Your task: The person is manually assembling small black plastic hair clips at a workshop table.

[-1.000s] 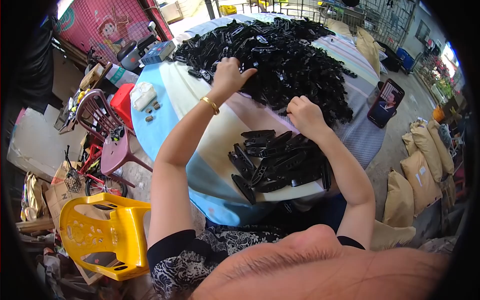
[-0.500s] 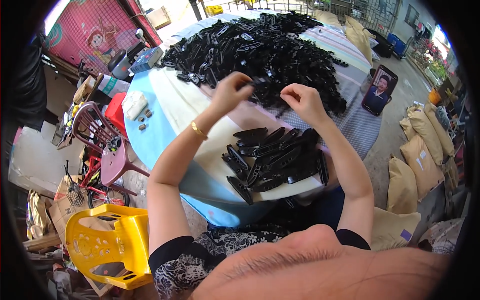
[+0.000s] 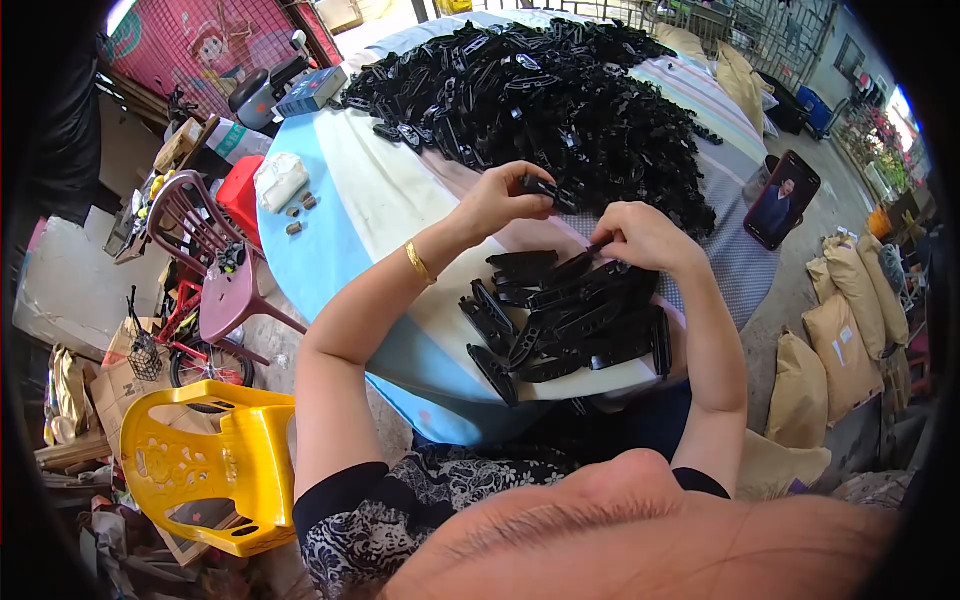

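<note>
My left hand (image 3: 500,200) is closed on a small black plastic piece (image 3: 549,191), held at the near edge of a big heap of black plastic pieces (image 3: 540,95). To its right, my right hand (image 3: 645,236) pinches the end of a slim black piece (image 3: 596,248) at the far side of a smaller pile. That pile of long, narrow black plastic parts (image 3: 560,325) lies close to me on the cloth. Some of them have slots along their length. My fingers partly hide both held pieces.
A striped cloth covers the round table (image 3: 345,215). A phone (image 3: 783,200) leans against a cup at the right. At the left lie a white bundle (image 3: 281,181) and small brown cylinders (image 3: 294,228). Chairs (image 3: 215,465) stand left; tan sacks (image 3: 842,335) lie right.
Both hands have come nearer to me. My right hand has dropped to the smaller pile and pinches a piece there. The view has shifted slightly.
</note>
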The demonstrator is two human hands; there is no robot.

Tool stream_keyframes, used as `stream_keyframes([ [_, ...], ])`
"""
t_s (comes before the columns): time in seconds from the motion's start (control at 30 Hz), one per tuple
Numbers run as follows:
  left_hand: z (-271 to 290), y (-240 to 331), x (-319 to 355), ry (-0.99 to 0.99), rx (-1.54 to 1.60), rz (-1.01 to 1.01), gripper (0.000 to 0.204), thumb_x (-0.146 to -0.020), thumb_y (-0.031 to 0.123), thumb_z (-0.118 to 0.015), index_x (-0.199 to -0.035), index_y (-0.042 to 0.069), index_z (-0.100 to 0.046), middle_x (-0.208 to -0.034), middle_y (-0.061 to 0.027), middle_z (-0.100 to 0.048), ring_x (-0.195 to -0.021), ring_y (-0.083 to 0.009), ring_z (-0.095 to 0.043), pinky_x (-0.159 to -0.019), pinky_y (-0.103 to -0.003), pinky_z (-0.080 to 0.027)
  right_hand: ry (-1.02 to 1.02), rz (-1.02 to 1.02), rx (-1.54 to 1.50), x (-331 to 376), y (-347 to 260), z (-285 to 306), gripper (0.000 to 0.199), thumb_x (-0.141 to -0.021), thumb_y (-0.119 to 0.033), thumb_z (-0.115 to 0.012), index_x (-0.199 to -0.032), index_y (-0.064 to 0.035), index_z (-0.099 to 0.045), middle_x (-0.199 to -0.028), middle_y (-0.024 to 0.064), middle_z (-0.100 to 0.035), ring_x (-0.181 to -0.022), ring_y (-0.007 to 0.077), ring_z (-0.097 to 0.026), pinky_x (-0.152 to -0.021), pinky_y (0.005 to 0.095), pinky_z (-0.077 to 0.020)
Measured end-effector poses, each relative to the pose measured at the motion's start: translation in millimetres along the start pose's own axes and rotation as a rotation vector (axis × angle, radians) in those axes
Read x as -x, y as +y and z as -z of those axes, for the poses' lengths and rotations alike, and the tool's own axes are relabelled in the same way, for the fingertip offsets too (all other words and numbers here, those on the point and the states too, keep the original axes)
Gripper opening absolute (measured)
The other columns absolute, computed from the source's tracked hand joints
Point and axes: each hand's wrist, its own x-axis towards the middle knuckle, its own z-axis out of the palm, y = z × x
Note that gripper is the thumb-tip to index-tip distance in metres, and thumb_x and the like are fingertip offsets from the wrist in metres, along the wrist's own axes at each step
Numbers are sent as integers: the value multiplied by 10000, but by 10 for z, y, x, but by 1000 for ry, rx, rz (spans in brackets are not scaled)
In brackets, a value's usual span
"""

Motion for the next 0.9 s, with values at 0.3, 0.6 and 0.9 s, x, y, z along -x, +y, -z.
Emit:
stream_keyframes([
  [0.3, -144, 12, 39, 14, 104, 46, 291, -810, 29, -662, -1072, -28, -550, -913, -100, -647, -824, -155, -652, -780, -272, -543, 484, -16, -203, -62, -241, 21, 146, -722, -18, -711, -837, -5, -623, -726, 71, -598, -618, 119, -577, -549, 228, -455],
  [0.6, -236, 48, 105, 1, 194, 47, 299, -824, 22, -641, -1098, -33, -533, -964, -113, -638, -862, -167, -651, -807, -286, -543, 710, 320, -51, -155, -303, -108, 92, -703, -6, -702, -775, -18, -646, -784, 93, -625, -684, 238, -619, -599, 304, -504],
  [0.9, -232, -80, 55, 3, 207, -197, 325, -912, 140, -575, -1204, 20, -500, -1032, -78, -619, -943, -176, -616, -889, -339, -499, 780, 163, -360, -174, -364, -214, 101, -733, 47, -668, -811, -11, -643, -801, 99, -623, -670, 204, -636, -575, 259, -505],
])
